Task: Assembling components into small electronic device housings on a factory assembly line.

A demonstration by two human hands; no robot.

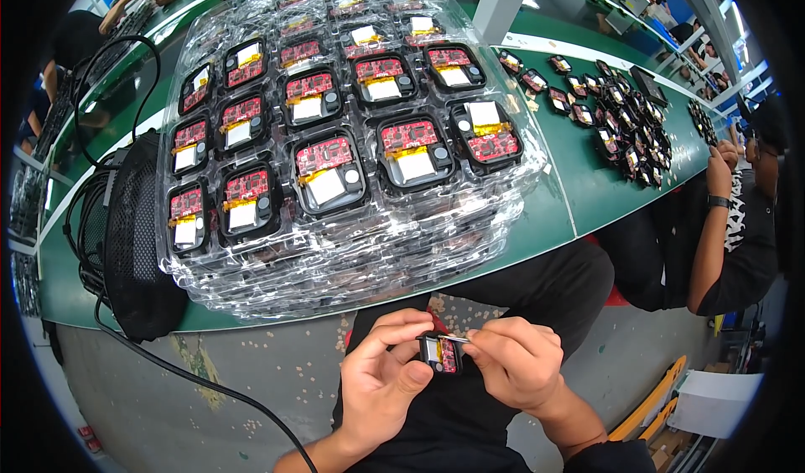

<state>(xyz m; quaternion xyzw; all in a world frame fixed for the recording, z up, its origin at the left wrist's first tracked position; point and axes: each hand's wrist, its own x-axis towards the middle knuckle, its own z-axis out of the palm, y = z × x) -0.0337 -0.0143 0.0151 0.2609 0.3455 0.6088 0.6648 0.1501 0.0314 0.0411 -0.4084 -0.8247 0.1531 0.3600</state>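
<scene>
Over my lap, my left hand (381,381) is closed around the edge of a small black device housing (442,356). Inside the tilted housing show a red circuit board, a pale battery and a bit of yellow tape. My right hand (516,364) pinches slim metal tweezers (455,339), their tip at the housing's upper edge. Whether the tip grips anything is too small to tell. Beyond my hands, a tall stack of clear plastic trays (369,251) stands on the green table. Its top tray carries rows of similar housings (331,171) with red boards and pale batteries.
A black mesh bag (138,238) hangs at the table's left edge, and a black cable (218,385) runs from it past my left forearm. Loose housings (629,129) lie heaped on the green table (549,200) at right. A co-worker (713,230) sits beyond them. A metal post (503,7) rises behind the trays.
</scene>
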